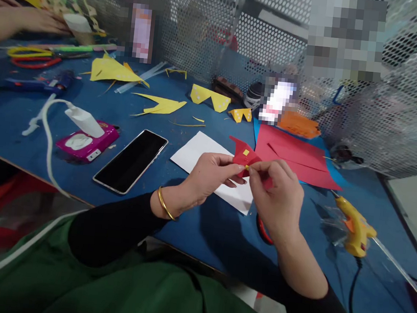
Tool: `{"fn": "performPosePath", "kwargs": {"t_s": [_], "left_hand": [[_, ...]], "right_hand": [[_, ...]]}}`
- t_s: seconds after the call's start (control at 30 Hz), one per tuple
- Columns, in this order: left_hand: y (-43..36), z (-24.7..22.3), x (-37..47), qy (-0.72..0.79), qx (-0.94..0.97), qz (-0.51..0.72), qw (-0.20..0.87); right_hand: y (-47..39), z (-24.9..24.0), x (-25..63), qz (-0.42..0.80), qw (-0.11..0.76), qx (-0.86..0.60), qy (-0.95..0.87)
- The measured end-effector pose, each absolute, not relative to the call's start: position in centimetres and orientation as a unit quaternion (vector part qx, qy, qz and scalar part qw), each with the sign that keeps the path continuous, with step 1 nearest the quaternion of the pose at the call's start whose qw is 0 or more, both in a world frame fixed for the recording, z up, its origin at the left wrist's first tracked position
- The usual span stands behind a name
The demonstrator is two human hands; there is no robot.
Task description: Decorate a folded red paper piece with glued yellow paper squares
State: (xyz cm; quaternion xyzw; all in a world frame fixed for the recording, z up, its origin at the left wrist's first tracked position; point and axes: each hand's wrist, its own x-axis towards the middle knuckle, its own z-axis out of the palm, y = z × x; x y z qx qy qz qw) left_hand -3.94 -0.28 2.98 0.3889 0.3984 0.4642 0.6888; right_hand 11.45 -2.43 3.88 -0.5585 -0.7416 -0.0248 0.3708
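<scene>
A small red paper piece [244, 152] is held up over a white sheet [191, 151] on the blue table. On the red piece is a yellow square, with a second small yellow bit [246, 167] near its lower edge. My left hand [210, 176] grips the red piece from the left, its thumb beside the lower yellow bit. From the right, my right hand [278, 195] pinches at that same yellow bit, fingertips close to my left thumb. Part of the red piece is hidden behind my fingers. Red-handled scissors [263, 230] lie partly under my right hand.
A yellow glue gun [356, 227] lies right; a black phone [132, 161] and purple power strip [88, 140] lie left. Red sheets [304, 161] sit back right. Yellow paper cutouts [209, 98] lie behind. Another person's hand [40, 21] is at the far left, near a blue glue gun [53, 82].
</scene>
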Motion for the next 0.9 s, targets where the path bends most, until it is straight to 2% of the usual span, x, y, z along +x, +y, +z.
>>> {"fn": "performPosePath", "kwargs": {"t_s": [0.37,0.9], "left_hand": [[-0.27,2.67,-3.78,0.407,0.401,0.463,0.678],[-0.39,2.58,-3.78,0.405,0.434,0.467,0.655]], "right_hand": [[-2.65,3.15,10.92,-0.047,0.391,-0.563,-0.726],[-2.57,3.57,11.58,-0.003,0.388,-0.574,-0.721]]}}
